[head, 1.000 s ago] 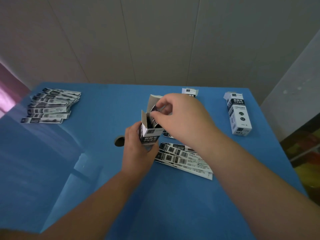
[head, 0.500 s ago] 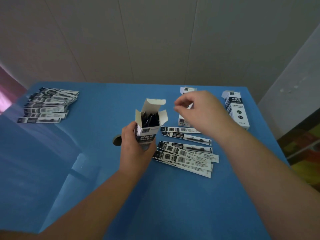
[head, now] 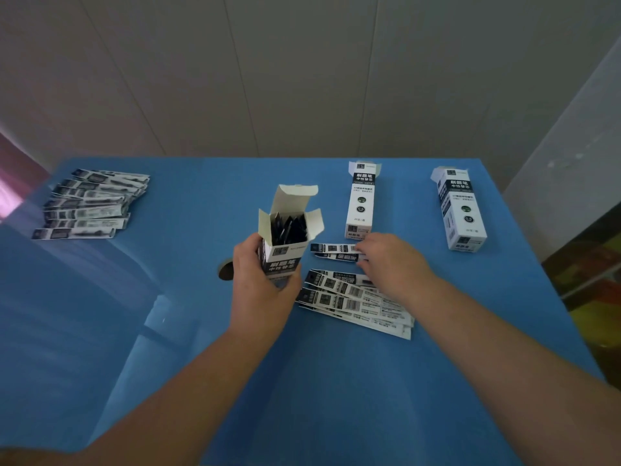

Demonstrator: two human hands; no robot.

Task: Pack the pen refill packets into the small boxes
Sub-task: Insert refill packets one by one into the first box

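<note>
Left hand (head: 260, 287) grips the open box (head: 285, 237) upright, dark packets already inside. Right hand (head: 391, 260) reaches down onto two packets (head: 336, 252) just beside it, fingertips touching; whether it grips them, cannot tell. They look thin, light, bendy, probably slick: pinch at one end. Spare box (head: 360, 201) reads "0.5".

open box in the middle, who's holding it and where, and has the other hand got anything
The left hand grips the open box round its lower half. The right hand rests on the loose packets; whether it pinches one cannot be told.
</note>
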